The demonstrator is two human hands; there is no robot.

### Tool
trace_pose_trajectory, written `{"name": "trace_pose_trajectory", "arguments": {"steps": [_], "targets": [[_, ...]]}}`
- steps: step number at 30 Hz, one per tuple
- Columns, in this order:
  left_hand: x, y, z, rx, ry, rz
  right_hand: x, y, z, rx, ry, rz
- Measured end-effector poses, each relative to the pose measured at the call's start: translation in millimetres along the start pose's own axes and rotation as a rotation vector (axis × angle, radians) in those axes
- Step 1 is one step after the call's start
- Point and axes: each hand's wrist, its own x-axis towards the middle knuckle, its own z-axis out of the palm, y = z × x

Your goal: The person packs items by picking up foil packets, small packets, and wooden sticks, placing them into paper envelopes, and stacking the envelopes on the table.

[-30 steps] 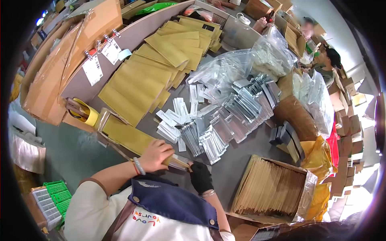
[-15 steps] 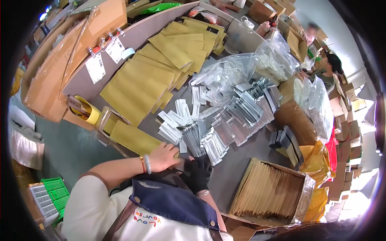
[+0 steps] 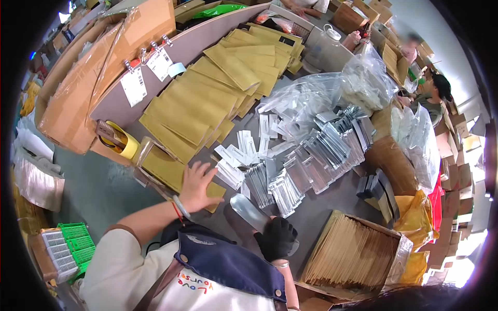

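Note:
My left hand (image 3: 197, 187) is bare, its fingers spread over a yellow-brown padded envelope (image 3: 171, 171) near the table's left edge. In my right hand (image 3: 276, 238), which wears a black fingerless glove, is a flat, shiny, rounded metal tool (image 3: 248, 210) that points up and left. Beyond the hands lie thin silvery-white packets (image 3: 228, 173) and a spread row of clear-wrapped packets (image 3: 306, 168). A large fan of padded envelopes (image 3: 187, 109) covers the back left of the table.
An open carton (image 3: 399, 259) packed with upright brown envelopes stands at the right. Clear plastic bags (image 3: 311, 90) lie at the back. A yellow holder (image 3: 129, 145) with tools sits at the left edge. A co-worker (image 3: 433, 96) is at the far right.
My left hand has opened and moved up and left. The metal tool now shows in my right hand, which has shifted right. The whole view has shifted slightly.

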Motion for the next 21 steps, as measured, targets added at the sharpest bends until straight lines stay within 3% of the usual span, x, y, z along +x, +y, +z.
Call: {"name": "trace_pose_trajectory", "arguments": {"steps": [3,7,9,13,15,16,17,18,21], "targets": [[-16,7,17,-0.096,-0.063,-0.179,3,-3,-2,0.014,-0.016,-0.072],[-12,3,15,-0.175,-0.091,-0.204,7,-2,-2,0.011,-0.045,-0.109],[-12,4,14,-0.174,-0.111,-0.208,11,-3,9,-0.06,-0.217,-0.144],[-14,1,19,-0.139,-0.081,-0.173,31,-41,47,0.034,-0.155,-0.234],[-5,-13,25,-0.171,-0.009,-0.004,43,-53,61,0.087,-0.025,-0.378],[9,-22,25,-0.185,0.099,0.135,46,-48,57,0.184,-0.081,-0.347],[31,-19,12,-0.221,0.089,0.177,42,-37,58,0.222,0.028,-0.295],[47,-22,17,-0.237,0.084,0.169,37,-10,77,0.124,0.106,-0.339],[77,-43,45,-0.094,0.087,0.187,27,6,29,0.188,0.181,-0.073]]}}
